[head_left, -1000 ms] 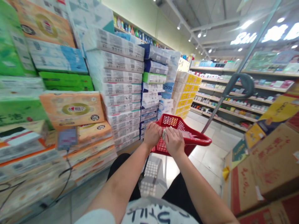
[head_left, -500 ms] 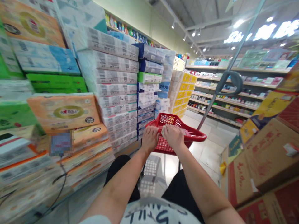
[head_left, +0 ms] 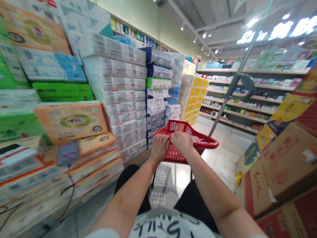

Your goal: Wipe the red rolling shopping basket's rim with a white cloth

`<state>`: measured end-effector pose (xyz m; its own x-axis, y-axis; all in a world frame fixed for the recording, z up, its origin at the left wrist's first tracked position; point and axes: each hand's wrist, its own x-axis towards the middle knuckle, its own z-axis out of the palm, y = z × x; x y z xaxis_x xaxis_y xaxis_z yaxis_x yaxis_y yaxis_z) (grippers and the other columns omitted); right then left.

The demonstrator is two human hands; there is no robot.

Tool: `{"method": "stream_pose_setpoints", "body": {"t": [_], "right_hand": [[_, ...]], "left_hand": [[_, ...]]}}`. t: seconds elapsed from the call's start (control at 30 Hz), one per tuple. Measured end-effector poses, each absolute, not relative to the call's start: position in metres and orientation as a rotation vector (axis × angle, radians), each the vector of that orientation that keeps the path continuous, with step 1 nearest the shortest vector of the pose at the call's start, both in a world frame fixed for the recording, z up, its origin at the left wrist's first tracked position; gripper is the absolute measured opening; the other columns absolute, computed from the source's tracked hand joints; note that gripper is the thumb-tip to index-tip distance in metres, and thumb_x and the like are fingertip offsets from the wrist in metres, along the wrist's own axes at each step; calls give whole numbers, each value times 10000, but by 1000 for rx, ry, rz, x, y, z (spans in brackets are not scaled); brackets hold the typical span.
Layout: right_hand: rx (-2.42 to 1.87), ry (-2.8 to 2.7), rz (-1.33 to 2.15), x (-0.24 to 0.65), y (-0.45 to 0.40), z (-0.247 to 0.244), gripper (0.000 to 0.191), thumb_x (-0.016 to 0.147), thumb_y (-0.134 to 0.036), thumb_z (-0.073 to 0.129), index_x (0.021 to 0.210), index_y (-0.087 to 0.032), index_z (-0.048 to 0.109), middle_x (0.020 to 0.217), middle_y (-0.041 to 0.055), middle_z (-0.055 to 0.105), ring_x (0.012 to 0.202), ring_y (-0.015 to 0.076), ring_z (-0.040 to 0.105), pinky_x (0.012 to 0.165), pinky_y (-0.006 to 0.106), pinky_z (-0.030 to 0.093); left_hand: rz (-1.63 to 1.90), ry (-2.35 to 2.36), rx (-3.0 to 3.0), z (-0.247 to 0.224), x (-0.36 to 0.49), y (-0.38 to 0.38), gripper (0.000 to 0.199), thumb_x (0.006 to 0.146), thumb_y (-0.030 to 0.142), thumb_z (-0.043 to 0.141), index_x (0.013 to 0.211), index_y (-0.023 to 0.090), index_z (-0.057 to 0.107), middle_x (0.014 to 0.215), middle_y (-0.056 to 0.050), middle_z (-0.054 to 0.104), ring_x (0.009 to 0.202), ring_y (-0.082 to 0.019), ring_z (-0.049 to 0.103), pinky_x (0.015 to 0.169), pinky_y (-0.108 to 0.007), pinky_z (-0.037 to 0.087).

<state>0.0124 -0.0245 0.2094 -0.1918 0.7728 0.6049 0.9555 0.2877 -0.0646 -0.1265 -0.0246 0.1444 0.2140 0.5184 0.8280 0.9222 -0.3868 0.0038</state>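
Observation:
A red plastic shopping cart (head_left: 176, 158) with a perforated basket stands in front of me. My left hand (head_left: 159, 146) is wrapped over the near rim at its left part. Close beside it, my right hand (head_left: 182, 142) is closed on the same rim, with a small whitish thing showing at its fingers, too small to name. Behind my right hand a pinkish item (head_left: 196, 139) lies at the cart's top. A grey pole (head_left: 221, 110) with a looped grey holder rises from the cart's right side.
Stacked tissue packs (head_left: 121, 79) line the left side, with orange packs (head_left: 74, 120) nearer. Cardboard boxes (head_left: 287, 162) are piled at the right. Shelves of goods (head_left: 244, 110) cross the back. Pale floor tiles (head_left: 220, 158) run between.
The orange packs and cable at the left have shifted slightly to the right in view. Both hands keep their hold on the cart, and the pole's holder has moved slightly left.

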Motion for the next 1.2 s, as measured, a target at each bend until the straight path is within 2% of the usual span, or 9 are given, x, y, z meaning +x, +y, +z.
{"method": "stream_pose_setpoints", "body": {"t": [0.17,0.23,0.33,0.43,0.63,0.8,0.87,1.03,1.2], "right_hand": [[-1392,-1848,-563,17,-30,189,333,933,-276,391,1116,-157,643,1109,108,674,1061,207,581,940,320,366],[-1426,-1898,-542,21,-30,196,331,928,-297,397,1069,-162,665,1035,109,697,1010,215,608,922,334,378],[-1660,-2040,-360,27,-24,220,386,928,-362,383,819,-181,706,766,89,708,756,205,656,779,326,421],[-1777,-2001,-262,31,-21,225,394,922,-382,390,807,-174,704,777,100,706,720,207,653,714,311,420],[-1391,-1794,-592,26,-38,184,335,918,-275,408,1128,-148,636,1120,119,664,1083,233,570,953,348,344],[-1569,-1943,-400,25,-30,204,334,925,-335,406,839,-184,691,814,69,703,761,184,626,752,286,399],[-1574,-1915,-390,24,-27,206,343,928,-337,402,831,-183,692,823,69,703,779,183,626,764,286,396],[-1392,-1802,-558,24,-32,189,310,900,-260,433,1085,-148,656,1102,111,671,1043,221,579,934,335,352],[-1677,-1918,-290,32,-23,213,368,918,-373,394,835,-200,708,800,75,708,731,201,637,709,300,414]], "left_hand": [[-1029,-1317,-2038,146,-127,-27,247,942,289,386,1133,202,515,1102,-75,595,1097,-240,491,1034,-433,333],[-1028,-1312,-2037,144,-128,-27,257,940,292,387,1141,200,518,1113,-79,595,1103,-247,492,1033,-443,330],[-1034,-1317,-2023,141,-128,-26,265,934,289,393,1148,198,521,1118,-86,597,1107,-255,491,1026,-456,332],[-1033,-1329,-2014,141,-127,-26,267,933,287,397,1151,194,522,1121,-85,598,1110,-252,488,1026,-450,333],[-1048,-1341,-2004,140,-131,-26,255,925,276,415,1134,194,536,1117,-86,603,1116,-245,493,1039,-452,331],[-1044,-1376,-1979,142,-134,-24,256,923,266,410,1126,193,549,1095,-95,613,1092,-251,509,1025,-465,345],[-1040,-1371,-1980,143,-134,-24,263,924,267,411,1136,191,546,1102,-94,612,1098,-250,508,1030,-462,343],[-1047,-1356,-1975,141,-134,-25,264,922,268,419,1141,187,544,1109,-89,613,1102,-245,502,1041,-447,340],[-1051,-1363,-1964,140,-134,-23,268,921,272,414,1136,188,550,1108,-90,610,1096,-260,505,1030,-455,340]]}}
